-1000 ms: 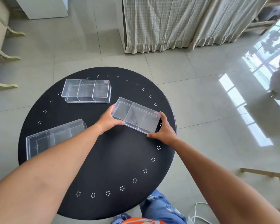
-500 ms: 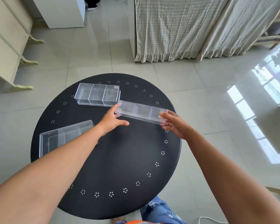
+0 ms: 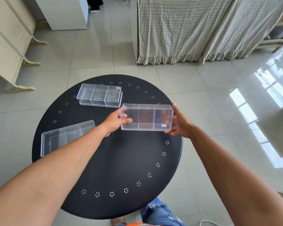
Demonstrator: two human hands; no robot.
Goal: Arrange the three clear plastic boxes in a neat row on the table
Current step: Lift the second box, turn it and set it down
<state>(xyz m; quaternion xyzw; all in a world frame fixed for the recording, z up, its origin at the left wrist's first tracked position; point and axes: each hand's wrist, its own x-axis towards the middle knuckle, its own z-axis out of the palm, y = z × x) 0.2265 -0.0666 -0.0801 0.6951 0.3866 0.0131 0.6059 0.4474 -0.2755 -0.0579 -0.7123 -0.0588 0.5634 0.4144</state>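
Held box [image 3: 147,117], clear plastic with three compartments, is gripped by both hands at its two short ends, over the right-far part of the round black table [image 3: 108,160]. It looks raised off the tabletop, though contact underneath is hard to judge. Its long side runs left-right and a broad face tilts toward the camera.

Left hand [image 3: 114,122] clamps the left end: thumb on the near face, fingers wrapped behind and seen through the plastic. Right hand [image 3: 180,123] clamps the right end: index finger up along the end wall, other fingers curled under and behind, also visible through the plastic. Both hands are closed on this box; it sits directly between them.

Far box [image 3: 100,95], same three-compartment type, rests flat at the far-left of the table, just beyond the left hand. Its near-right corner is close to the held box's far-left corner; the two overlap in view, touching cannot be told.

Near-left box [image 3: 62,137] lies at the table's left edge, angled, partly hidden by the left forearm, well apart from the held box.

Table rim carries a ring of small white flower dots [image 3: 111,194].
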